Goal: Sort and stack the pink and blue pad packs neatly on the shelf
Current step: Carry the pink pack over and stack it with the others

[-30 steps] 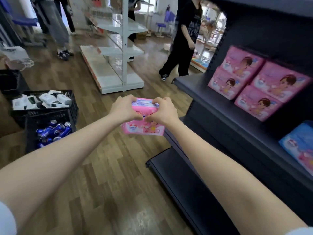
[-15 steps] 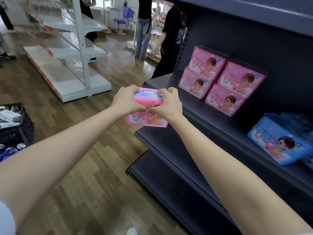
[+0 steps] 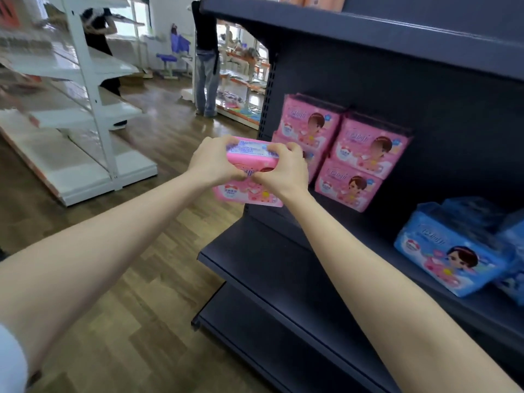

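Holding one pink pad pack point(image 3: 249, 191) up in the air with both arms stretched out, clamping it between the left grip point(image 3: 211, 163) at its left end and the right grip point(image 3: 286, 173) at its right end, curling fingers over the top edge and pressing thumbs on the printed front. Holding it tilted, barcode side up, at the left end of the dark shelf point(image 3: 377, 222), just in front of the stacked pink packs point(image 3: 368, 148). Seeing those leaning against the back panel in two piles of two, side by side. Seeing a blue pack point(image 3: 448, 259) lying further right on the same board, well apart from the pink ones, with more blue wrapping behind it. Standing on a wooden floor point(image 3: 141, 279), looking past a white shelving unit point(image 3: 85, 109) at two people point(image 3: 207, 66) in the background.
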### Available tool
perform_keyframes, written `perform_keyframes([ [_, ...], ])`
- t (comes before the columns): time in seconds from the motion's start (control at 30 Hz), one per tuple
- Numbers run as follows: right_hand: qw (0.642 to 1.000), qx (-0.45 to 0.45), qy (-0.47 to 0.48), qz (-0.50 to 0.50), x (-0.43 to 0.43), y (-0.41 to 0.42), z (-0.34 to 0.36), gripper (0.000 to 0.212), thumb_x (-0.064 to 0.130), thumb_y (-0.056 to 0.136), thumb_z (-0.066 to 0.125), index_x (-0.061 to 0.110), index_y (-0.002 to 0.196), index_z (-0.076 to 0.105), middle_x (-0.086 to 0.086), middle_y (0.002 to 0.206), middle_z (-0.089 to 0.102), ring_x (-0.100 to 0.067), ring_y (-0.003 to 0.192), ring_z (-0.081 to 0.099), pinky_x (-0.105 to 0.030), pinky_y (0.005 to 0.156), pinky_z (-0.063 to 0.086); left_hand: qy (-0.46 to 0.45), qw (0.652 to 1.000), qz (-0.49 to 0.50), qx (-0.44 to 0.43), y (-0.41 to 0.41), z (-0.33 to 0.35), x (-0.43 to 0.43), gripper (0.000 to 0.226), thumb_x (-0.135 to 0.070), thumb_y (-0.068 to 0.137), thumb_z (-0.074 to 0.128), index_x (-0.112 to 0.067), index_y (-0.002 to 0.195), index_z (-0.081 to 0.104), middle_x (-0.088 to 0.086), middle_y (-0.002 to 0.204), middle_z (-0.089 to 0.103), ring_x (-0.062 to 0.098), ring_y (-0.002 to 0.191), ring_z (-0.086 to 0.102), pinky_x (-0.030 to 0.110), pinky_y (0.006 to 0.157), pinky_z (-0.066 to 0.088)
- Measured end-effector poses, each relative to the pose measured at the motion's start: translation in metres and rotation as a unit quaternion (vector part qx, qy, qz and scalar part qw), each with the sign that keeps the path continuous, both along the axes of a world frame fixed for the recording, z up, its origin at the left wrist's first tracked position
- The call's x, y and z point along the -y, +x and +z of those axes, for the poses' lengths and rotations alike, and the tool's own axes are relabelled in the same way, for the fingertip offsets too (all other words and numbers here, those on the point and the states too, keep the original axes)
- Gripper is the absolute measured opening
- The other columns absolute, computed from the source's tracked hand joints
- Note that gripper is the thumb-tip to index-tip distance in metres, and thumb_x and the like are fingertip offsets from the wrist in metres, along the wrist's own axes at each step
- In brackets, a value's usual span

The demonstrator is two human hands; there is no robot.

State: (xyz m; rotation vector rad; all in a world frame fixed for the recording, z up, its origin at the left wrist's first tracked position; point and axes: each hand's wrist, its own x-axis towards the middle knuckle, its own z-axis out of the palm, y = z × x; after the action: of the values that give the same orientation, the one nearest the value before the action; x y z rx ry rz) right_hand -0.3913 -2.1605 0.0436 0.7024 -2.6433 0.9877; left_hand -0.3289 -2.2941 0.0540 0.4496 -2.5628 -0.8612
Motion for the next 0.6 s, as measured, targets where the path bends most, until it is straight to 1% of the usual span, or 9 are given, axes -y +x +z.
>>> perform_keyframes([
  [0.13, 1.0, 0.003, -0.004, -0.021, -0.017, -0.019, 0.0, 0.065, 0.029, 0.066, 0.078, 0.021, 0.127, 0.054, -0.008, 0.131, 0.042, -0.028, 0.116, 0.048, -0.033, 0.093, 0.043, 0.007, 0.999, -0.032, -0.012, -0.026, -0.003, -0.014, 0.078, -0.02, 0.067, 0.081, -0.02, 0.136, 0.045, 0.009, 0.131, 0.047, 0.025, 0.113, 0.051, 0.026, 0.081, 0.038],
  [0.23, 0.999, 0.002, 0.001, -0.041, -0.027, -0.03, -0.001, 0.065, 0.03, 0.066, 0.078, 0.022, 0.126, 0.054, -0.009, 0.133, 0.043, -0.026, 0.116, 0.049, -0.031, 0.092, 0.042, 0.005, 0.999, -0.052, -0.009, -0.042, -0.005, -0.022, 0.078, -0.021, 0.067, 0.082, -0.019, 0.135, 0.045, 0.008, 0.132, 0.049, 0.025, 0.113, 0.053, 0.029, 0.085, 0.042],
  [0.37, 0.997, 0.002, -0.006, -0.077, -0.038, -0.043, -0.001, 0.068, 0.032, 0.062, 0.08, 0.022, 0.124, 0.057, -0.008, 0.132, 0.044, -0.027, 0.116, 0.049, -0.033, 0.096, 0.043, 0.012, 0.997, -0.08, -0.01, -0.066, -0.007, -0.028, 0.081, -0.023, 0.062, 0.085, -0.02, 0.133, 0.048, 0.008, 0.13, 0.053, 0.023, 0.111, 0.056, 0.032, 0.087, 0.046],
  [0.5, 0.994, 0.013, -0.007, -0.111, -0.043, -0.053, -0.005, 0.071, 0.032, 0.06, 0.082, 0.022, 0.125, 0.056, -0.007, 0.129, 0.045, -0.027, 0.115, 0.049, -0.034, 0.095, 0.045, 0.013, 0.994, -0.109, -0.011, -0.085, -0.012, -0.031, 0.078, -0.022, 0.063, 0.084, -0.017, 0.132, 0.049, 0.007, 0.129, 0.055, 0.024, 0.116, 0.053, 0.034, 0.091, 0.045],
  [0.6, 0.99, 0.019, 0.0, -0.137, -0.041, -0.061, -0.009, 0.074, 0.035, 0.06, 0.082, 0.023, 0.127, 0.055, -0.007, 0.129, 0.044, -0.028, 0.116, 0.047, -0.036, 0.095, 0.046, 0.011, 0.991, -0.134, -0.009, -0.099, -0.017, -0.028, 0.078, -0.025, 0.06, 0.085, -0.02, 0.13, 0.051, 0.009, 0.126, 0.056, 0.024, 0.116, 0.052, 0.039, 0.095, 0.046],
])
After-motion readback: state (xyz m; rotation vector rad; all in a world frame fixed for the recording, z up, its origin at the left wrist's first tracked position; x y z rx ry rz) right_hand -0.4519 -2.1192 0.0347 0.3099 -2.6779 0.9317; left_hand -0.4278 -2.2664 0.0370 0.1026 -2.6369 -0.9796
